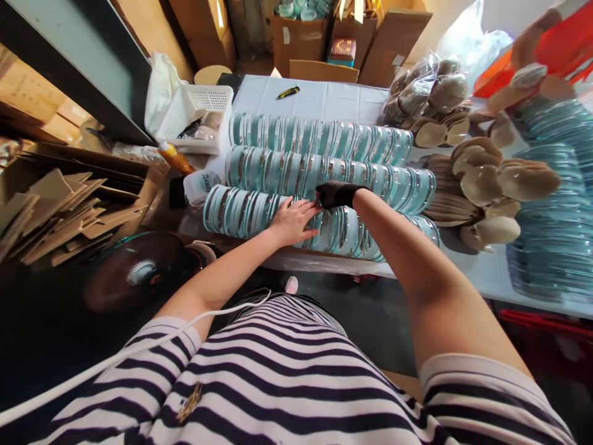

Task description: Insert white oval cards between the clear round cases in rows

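Observation:
Three long rows of round, teal-tinted glass pieces stand on edge on the table, packed face to face: a back row (315, 136), a middle row (278, 170) and a front row (241, 213). Whether they are bowls or lids I cannot tell. My bare left hand (293, 221) lies on the front row with its fingers spread. Close beside its fingertips is my right hand (340, 194) in a black glove, its fingers curled down at the front row's upper edge. What those fingers grip, if anything, is hidden.
Beige spoon-shaped pieces (486, 179) and more stacked glass (556, 216) lie to the right, near another person's hand (528, 77). A white basket (208, 96) and orange bottle (175, 157) stand left; a yellow-black cutter (288, 93) lies behind. A white cable (139, 346) crosses my left arm.

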`<state>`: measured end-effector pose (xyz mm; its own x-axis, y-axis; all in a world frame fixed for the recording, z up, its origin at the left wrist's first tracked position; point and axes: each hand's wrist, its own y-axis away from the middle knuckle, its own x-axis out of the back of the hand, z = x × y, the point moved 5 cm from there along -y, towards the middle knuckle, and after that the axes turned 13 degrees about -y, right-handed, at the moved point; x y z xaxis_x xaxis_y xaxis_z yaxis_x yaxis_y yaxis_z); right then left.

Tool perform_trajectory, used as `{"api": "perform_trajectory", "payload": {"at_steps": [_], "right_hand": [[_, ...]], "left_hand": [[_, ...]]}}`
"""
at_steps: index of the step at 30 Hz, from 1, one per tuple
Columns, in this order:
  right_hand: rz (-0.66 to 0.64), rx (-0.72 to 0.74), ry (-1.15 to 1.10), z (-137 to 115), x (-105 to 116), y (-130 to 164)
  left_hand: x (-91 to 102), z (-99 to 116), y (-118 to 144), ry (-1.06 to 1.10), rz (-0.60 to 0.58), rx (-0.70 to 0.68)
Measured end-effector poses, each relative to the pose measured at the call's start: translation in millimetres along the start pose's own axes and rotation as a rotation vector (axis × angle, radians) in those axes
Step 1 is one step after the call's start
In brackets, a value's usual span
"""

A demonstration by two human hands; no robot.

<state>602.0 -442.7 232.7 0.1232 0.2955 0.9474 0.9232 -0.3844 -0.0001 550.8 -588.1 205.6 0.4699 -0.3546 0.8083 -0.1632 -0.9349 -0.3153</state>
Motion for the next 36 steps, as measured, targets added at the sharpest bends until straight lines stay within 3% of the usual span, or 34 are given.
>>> {"api": "perform_trajectory", "payload": {"at_steps": [4, 7, 9, 14, 16, 17, 19, 22, 23, 24, 27, 29, 31, 34, 36], "right_hand": [[0.162, 0.002, 0.005, 2, 7, 17], [0.336, 0.04, -0.085, -1, -12, 50], [0.413, 0.065, -0.152, -8, -48, 76], [0.409, -0.076, -0.216, -25, -173, 102], [0.406, -0.114, -0.246, -27, -202, 104], [0.413, -0.12, -0.263, -26, -206, 106], [0.514, -0.156, -0.283, -14, -188, 115], [0.841, -0.312, -0.238, 22, -114, 133], [0.87, -0.347, -0.206, 33, -87, 132], [0.804, -0.366, -0.182, 43, -63, 124], [0.393, -0.404, -0.114, 60, -17, 79], [0.163, -0.379, -0.062, 60, -4, 53], [0.075, -0.334, -0.005, 53, 2, 42], [0.209, -0.295, 0.031, 41, -2, 63], [0.357, -0.274, -0.021, 34, -22, 93]], "left_hand": [[-0.2, 0, 0, -0.005, -0.01, 0.001], [-0.7, -1, -1, 0.006, -0.015, 0.014], [-1.2, -1, 0, 0.014, -0.01, 0.017], [-3.9, 1, 1, 0.021, 0.002, 0.014], [-3.7, 1, 2, 0.027, -0.003, 0.017], [-2.7, 0, 3, 0.033, -0.007, 0.015], [0.9, 0, 2, 0.05, -0.015, 0.006], [8.8, 10, -5, 0.056, 0.012, -0.021], [10.5, 16, -9, 0.052, 0.029, -0.043], [10.9, 24, -13, 0.046, 0.04, -0.073], [3.2, 45, -26, 0.028, 0.019, -0.15], [-4.0, 51, -32, 0.019, 0.011, -0.161], [-8.6, 51, -33, 0.021, 0.028, -0.16], [-12.1, 49, -32, 0.034, 0.014, -0.151], [-12.4, 48, -31, 0.047, -0.006, -0.135]]}}
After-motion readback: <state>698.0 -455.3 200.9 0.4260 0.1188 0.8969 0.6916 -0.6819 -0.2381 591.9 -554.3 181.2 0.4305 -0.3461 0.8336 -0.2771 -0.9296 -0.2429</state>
